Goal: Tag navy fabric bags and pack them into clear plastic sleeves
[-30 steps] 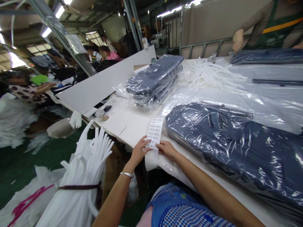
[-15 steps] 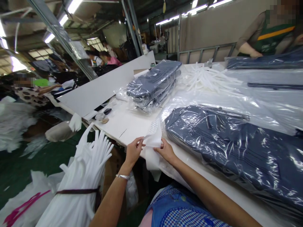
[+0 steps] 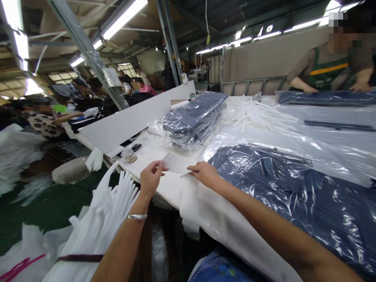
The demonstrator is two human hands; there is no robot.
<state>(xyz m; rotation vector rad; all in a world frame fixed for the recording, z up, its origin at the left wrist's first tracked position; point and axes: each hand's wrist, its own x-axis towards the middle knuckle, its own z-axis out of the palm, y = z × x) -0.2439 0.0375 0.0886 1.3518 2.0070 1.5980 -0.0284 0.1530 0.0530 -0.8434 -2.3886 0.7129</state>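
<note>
Here, left hand and right hand pinch a thin paper sheet beside the bagged blue garment; pulling hard could rip it

At the near edge of the table, the sheet sits between my left hand and my right hand, each gripping one end. A bagged garment lies just right of my right hand. Behind the sheet, a stack of bagged garments sits with loose strips to its right, and a tied bundle stands off the near-left edge.
</note>
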